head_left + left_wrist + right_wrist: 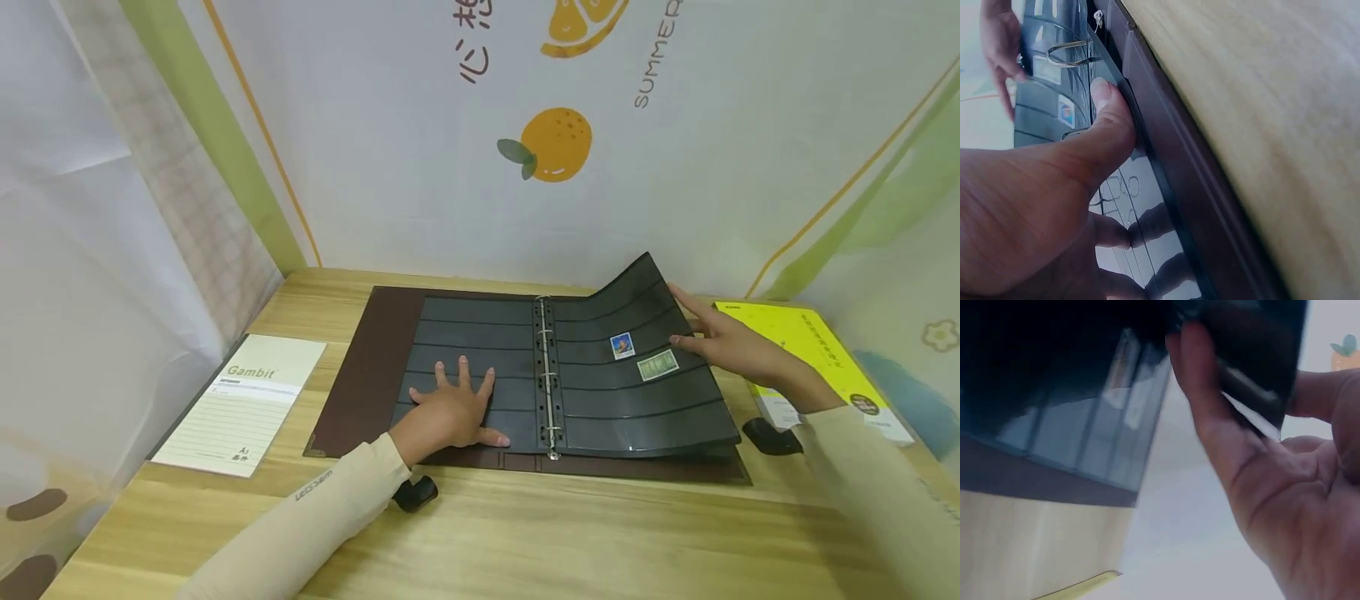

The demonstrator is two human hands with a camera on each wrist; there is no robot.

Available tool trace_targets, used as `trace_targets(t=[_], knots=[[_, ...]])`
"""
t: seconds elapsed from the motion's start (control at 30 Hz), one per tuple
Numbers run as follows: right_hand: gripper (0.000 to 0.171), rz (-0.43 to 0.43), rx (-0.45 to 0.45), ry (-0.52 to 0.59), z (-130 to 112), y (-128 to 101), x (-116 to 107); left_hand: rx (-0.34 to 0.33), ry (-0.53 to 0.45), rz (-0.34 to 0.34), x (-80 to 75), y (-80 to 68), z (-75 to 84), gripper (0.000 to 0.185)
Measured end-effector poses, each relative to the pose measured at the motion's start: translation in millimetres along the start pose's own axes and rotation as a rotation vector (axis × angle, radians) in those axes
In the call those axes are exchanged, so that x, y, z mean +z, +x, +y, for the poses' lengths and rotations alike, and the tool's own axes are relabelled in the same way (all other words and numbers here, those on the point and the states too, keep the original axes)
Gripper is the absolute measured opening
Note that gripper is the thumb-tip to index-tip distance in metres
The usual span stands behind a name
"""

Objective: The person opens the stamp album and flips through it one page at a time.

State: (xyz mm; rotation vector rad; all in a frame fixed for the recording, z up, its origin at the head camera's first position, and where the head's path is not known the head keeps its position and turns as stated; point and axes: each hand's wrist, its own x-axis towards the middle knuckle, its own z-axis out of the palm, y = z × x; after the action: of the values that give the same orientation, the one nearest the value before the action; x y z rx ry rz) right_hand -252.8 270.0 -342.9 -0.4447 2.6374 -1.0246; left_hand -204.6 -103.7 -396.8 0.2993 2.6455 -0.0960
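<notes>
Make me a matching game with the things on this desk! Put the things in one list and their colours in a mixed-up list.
Things:
1. album cover
2. booklet
3. Gambit notepad
4. bigger stamp

Colours:
A. green
B. brown
C. cream with lines
D. bright yellow

Pairs: 1-B, 2-D, 3-C, 4-A

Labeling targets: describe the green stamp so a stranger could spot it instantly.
On the wooden table lies an open ring binder of black pocket pages. On the right page, lifted by the right hand, sit two stamps. The green stamp is the wider, lower one, below the blue stamp.
</notes>
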Motion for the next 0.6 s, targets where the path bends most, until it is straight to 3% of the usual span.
trace_targets(t=[0.23,0.43,0.6], knots=[[0.079,0.049,0.022,0.098,-24.0,-2.4,-20.9,0.006,0.003,-0.005,2.0,0.6,0.2,0.107],[0.077,0.087,0.023,0.146,-43.2,-0.7,-25.0,0.001,-0.007,-0.011,2.6,-0.5,-0.1,0.106],[0.074,0.117,0.013,0.084,-60.4,2.3,-27.4,-0.003,-0.019,-0.010,1.7,-1.4,-1.2,0.106]])
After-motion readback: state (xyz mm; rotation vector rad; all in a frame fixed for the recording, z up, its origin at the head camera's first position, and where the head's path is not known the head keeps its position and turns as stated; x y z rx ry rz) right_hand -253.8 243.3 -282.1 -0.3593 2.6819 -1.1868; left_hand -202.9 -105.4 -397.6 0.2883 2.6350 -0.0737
